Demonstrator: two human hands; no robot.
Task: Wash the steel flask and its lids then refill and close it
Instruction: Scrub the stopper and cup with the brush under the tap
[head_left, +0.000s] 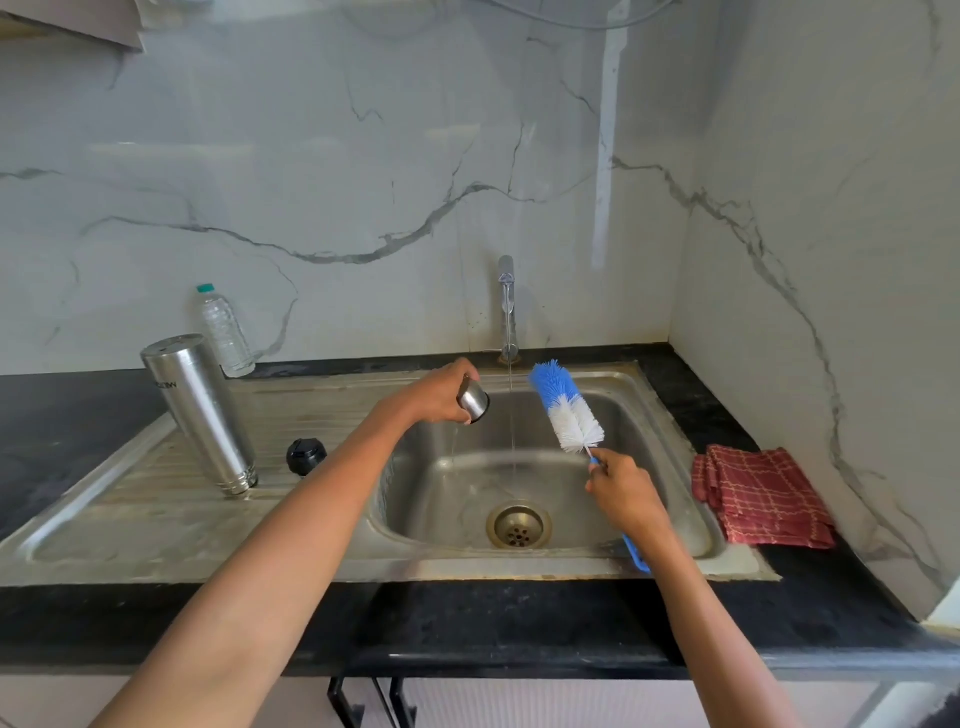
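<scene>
Steel flask (200, 413) stands inverted on the drainboard of the sink (332, 556), well left of both hands, untouched; looks like it's draining. Black inner lid (306, 456) sits on the drainboard just right of the flask, between it and the basin. Steel cap lid (474, 400) is in the left hand (441, 395), fingers curled round it, tipped over the basin with water trickling off it, just left of the running tap (506, 312) stream. Right hand (621, 491) grips the handle of the blue-white bottle brush (566, 408), bristle head up, near the stream on its right, apart from the cap

Step in hand, as judged: washing the cap lid, pouring out rinse water. Next move likely needs brush head brought into the cap's mouth or cap back under the stream; cap is small and wet, could slip. Refill and closing not yet begun

Plastic water bottle (224, 332) behind flask, red checked cloth (761, 496) on counter right of sink
</scene>
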